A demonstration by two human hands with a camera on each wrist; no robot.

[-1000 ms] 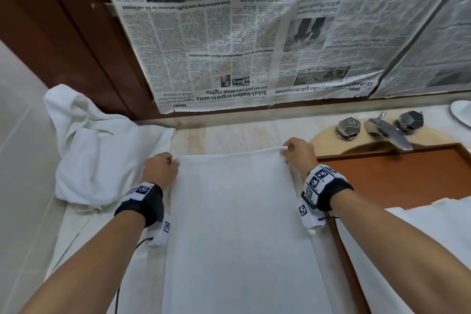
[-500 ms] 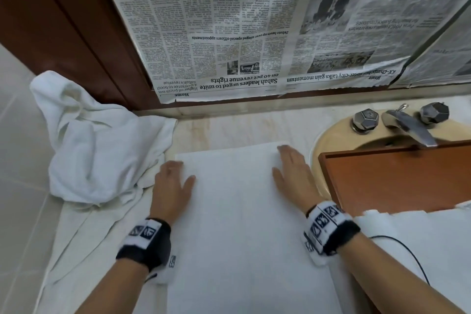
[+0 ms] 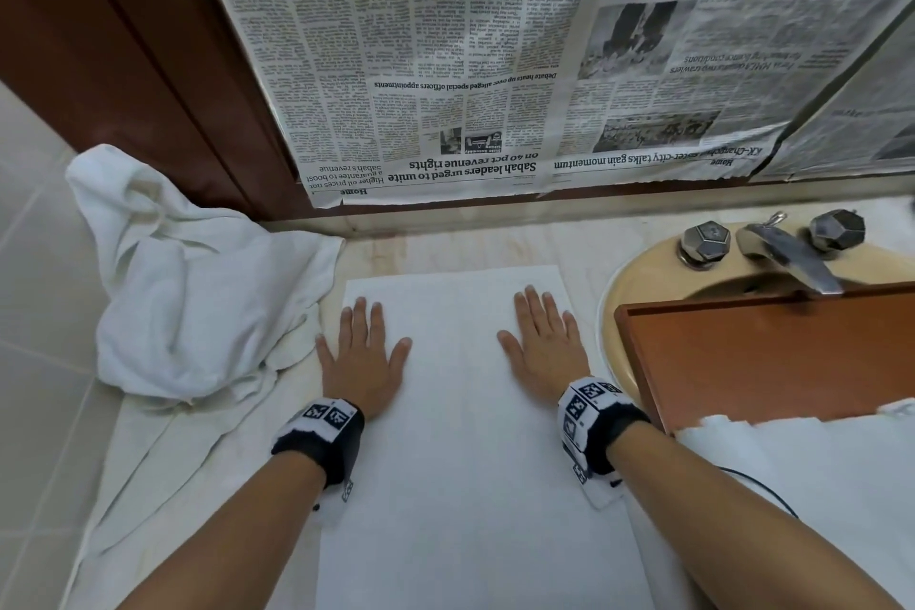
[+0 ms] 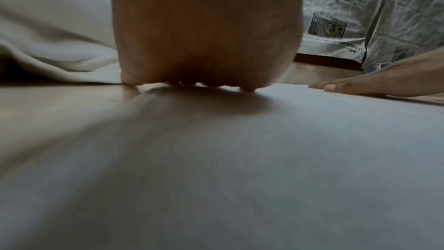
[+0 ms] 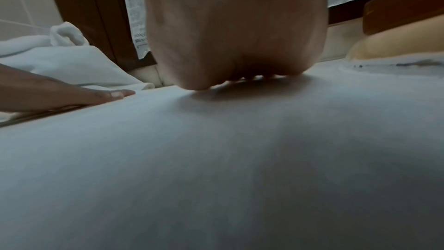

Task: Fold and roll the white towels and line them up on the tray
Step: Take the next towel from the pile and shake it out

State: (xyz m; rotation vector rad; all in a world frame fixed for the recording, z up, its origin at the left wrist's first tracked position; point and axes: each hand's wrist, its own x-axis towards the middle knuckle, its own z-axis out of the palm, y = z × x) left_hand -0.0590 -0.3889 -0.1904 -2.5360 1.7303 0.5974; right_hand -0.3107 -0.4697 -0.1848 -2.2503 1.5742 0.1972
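A white towel [image 3: 460,436] lies flat and folded into a long strip on the counter, running toward me. My left hand [image 3: 361,352] presses flat on its left side near the far end, fingers straight and spread. My right hand [image 3: 544,342] lies flat on the right side, fingers straight too. From the left wrist view the towel [image 4: 240,159] fills the foreground beneath my left hand [image 4: 206,45], and the right wrist view shows the same towel [image 5: 240,159] under my right hand [image 5: 235,35]. The brown wooden tray [image 3: 772,357] sits to the right, over the sink.
A crumpled heap of white towels [image 3: 198,292] lies at the back left against the wall. More white cloth [image 3: 817,471] overlaps the tray's near edge. A beige sink [image 3: 638,292] with a metal faucet [image 3: 787,258] is at the right. Newspaper [image 3: 495,64] covers the wall behind.
Both hands let go of the towel's far corners and laid themselves flat on it, then slid a little toward me along the cloth.
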